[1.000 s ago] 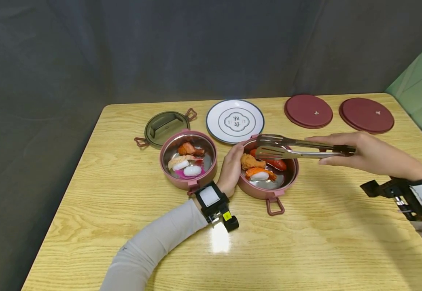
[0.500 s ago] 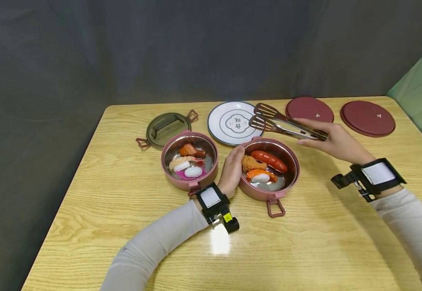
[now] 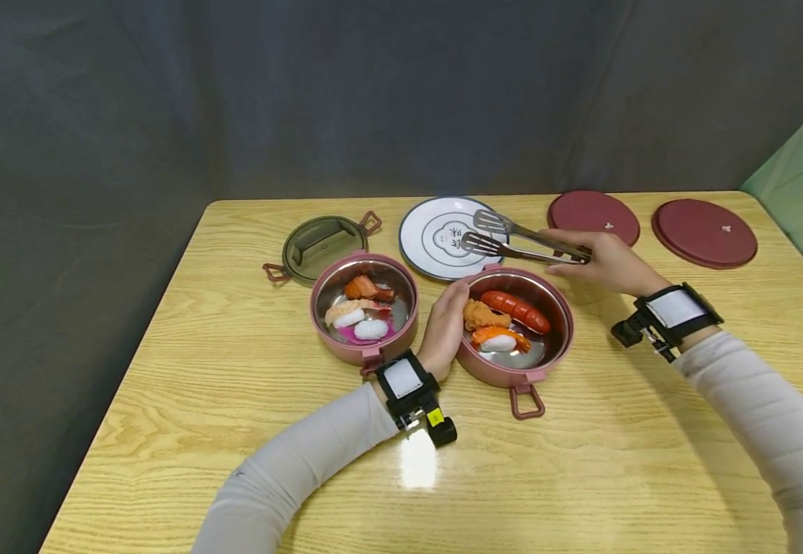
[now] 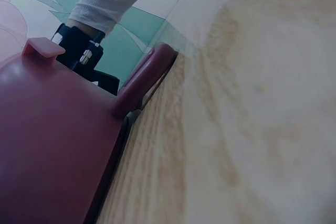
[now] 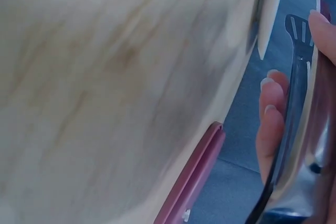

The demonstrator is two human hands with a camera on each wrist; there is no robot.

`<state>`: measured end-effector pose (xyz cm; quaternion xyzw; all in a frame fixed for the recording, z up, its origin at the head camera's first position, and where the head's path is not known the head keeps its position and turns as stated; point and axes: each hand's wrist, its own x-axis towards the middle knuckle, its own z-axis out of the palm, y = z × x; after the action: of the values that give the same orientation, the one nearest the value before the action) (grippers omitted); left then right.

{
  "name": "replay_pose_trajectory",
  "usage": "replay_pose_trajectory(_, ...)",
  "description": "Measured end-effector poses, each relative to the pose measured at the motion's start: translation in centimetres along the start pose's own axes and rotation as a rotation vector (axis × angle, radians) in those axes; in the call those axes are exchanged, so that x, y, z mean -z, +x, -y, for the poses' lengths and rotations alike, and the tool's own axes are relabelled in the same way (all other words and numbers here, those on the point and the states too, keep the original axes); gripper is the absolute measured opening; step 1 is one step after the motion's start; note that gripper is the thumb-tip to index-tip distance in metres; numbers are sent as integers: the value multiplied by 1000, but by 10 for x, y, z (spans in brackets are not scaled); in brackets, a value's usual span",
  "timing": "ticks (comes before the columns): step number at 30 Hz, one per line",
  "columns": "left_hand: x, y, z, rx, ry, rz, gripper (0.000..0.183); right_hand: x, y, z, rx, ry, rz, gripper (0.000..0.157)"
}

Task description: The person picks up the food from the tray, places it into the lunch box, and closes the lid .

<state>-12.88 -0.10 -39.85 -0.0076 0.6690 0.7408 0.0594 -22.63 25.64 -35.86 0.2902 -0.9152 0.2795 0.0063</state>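
Observation:
My left hand (image 3: 443, 332) rests along the left wall of the right-hand pink pot (image 3: 508, 375), its fingertips at the rim. In this pot lie a red sausage (image 3: 516, 309), a fried chicken drumstick (image 3: 484, 315) and an orange-topped shrimp sushi (image 3: 501, 338). My right hand (image 3: 602, 260) grips metal tongs (image 3: 520, 231) just beyond the pot; their slotted ends stand apart with nothing between them, overlapping the plate in the head view. The right wrist view shows fingers (image 5: 271, 103) along the tongs' arms. The left wrist view shows the pot's wall (image 4: 52, 145), the hand itself hidden.
Left of my left hand stands another pink pot (image 3: 362, 355), holding a brown drumstick (image 3: 366, 288) and sushi pieces. A green lid (image 3: 321, 250) with red handles lies behind it. At the back are a white plate (image 3: 423, 250) and two dark red lids (image 3: 584, 215) (image 3: 699, 231).
My right hand has carried the tongs from over the right-hand pot back toward the plate, then slightly left, uncovering the sausage. My left hand stays against the pot.

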Motion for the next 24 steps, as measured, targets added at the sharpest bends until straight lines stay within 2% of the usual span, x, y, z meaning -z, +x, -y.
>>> replay_pose_trajectory(8,0,0,0,4,10,0,47,-8,10,-4,-60,-36,46,55)
replay_pose_trajectory(15,0,0,1,3,-2,14,47,-9,11,-2,-61,-48,70,56)
replay_pose_trajectory(24,1,-1,1,12,-5,23,48,-11,16,3,-124,-48,164,60)
